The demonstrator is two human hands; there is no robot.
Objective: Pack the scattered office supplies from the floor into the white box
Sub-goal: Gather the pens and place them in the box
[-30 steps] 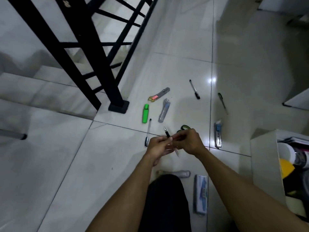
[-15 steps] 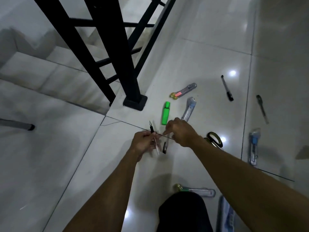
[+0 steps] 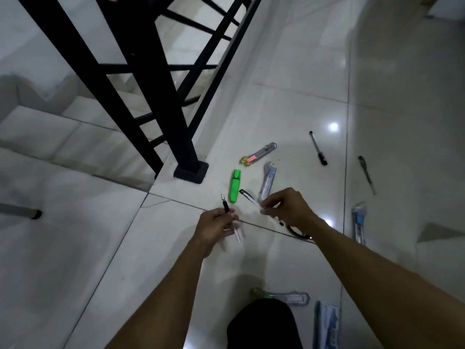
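Pens fill both of your hands. Your left hand [image 3: 216, 229] has its fingers curled round a black-tipped pen [image 3: 230, 217], whose long axis runs nearly straight away from you with the nib end up and slightly left, and the clear barrel sticking out below your fingers. Your right hand [image 3: 289, 207] pinches a second pen [image 3: 249, 197] at its near end; this one lies on a diagonal, its dark cap pointing up and left toward the green highlighter [image 3: 235, 186]. The two pens are apart, the second just right of the first.

On the floor [image 3: 289, 109], the highlighter lies just beyond your hands, long axis almost straight away from you, cap end far. A grey cutter [image 3: 267, 183] lies just right of it, touching your right fingers' edge in view or close; I cannot tell which.
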